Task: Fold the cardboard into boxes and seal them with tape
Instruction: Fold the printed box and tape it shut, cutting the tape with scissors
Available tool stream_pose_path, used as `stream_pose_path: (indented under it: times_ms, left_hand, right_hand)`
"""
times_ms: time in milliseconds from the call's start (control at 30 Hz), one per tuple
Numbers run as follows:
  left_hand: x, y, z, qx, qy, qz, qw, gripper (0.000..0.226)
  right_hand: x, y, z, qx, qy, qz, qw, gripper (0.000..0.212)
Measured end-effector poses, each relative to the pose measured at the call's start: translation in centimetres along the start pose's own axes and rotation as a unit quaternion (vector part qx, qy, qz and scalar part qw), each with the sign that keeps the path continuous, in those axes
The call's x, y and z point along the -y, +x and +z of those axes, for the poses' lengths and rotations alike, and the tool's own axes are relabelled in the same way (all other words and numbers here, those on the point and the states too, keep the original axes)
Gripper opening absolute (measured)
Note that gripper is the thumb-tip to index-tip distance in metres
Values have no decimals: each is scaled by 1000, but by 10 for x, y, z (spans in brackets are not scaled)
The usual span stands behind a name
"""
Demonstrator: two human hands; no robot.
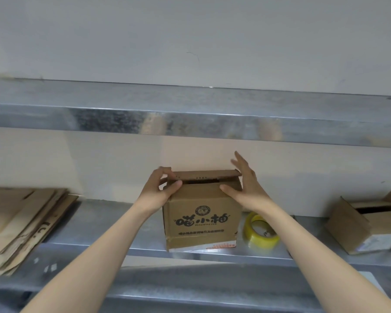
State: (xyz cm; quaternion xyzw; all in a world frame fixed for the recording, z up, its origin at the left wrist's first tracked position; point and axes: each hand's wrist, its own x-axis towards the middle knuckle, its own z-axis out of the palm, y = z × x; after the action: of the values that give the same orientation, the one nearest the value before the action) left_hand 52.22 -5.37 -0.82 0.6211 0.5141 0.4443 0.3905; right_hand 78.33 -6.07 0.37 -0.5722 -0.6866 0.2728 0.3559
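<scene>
- Left grip (161, 188) clamped on the left top corner of the box (201, 220), fingers curled over the rear flap, thumb pressing the front one. Well apart to its left, flat on the bench (99, 222): a stack of cardboard (20, 224) not yet folded.
- Upright at mid-bench beneath a metal shelf (190, 118), printed face toward the camera. Top flaps lowered almost level, with a dark slit showing between them.
- Seam running left to right, from one grip across to the other. By the look of it, the long axis any sealing strip would have to follow.
- Right grip (244, 184) spread apart, fingers straight, holding nothing. Heel of the palm against the right top edge, thumb laid on the front flap.
- Just beside the box on its right, under the right forearm: a roll of yellowish tape (261, 233) lying on the bench. Far nearer the right grip than the left, and below and behind it. Probably one for that side to fetch while the left pins the flaps shut.
- Far right, well apart: a second box (366, 224) on the bench, a dark gap between its top flaps too.
</scene>
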Motion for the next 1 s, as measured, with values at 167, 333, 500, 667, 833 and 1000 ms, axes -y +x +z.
stream_pose_path:
  times_ms: [167,333,500,667,833,1000]
  left_hand:
    - [-1,7,0,-38,72,-8,997,20]
    - [-8,11,3,-16,89,-24,996,22]
    - [-15,11,5,-10,104,-28,994,17]
    - [-32,17,12,-23,220,19,975,12]
    - [-49,14,26,-50,338,94,935,19]
    - [-42,13,38,-35,348,105,931,16]
  right_hand:
    - [-10,0,10,-10,-55,-13,998,36]
    - [-9,-1,8,-22,-72,-19,997,35]
    - [-8,-5,5,-36,-83,-13,996,35]
    - [0,-8,2,-65,-70,-44,994,25]
    - [2,-12,-5,-72,-28,-29,997,33]
    - [-19,-27,-16,-197,12,25,980,31]
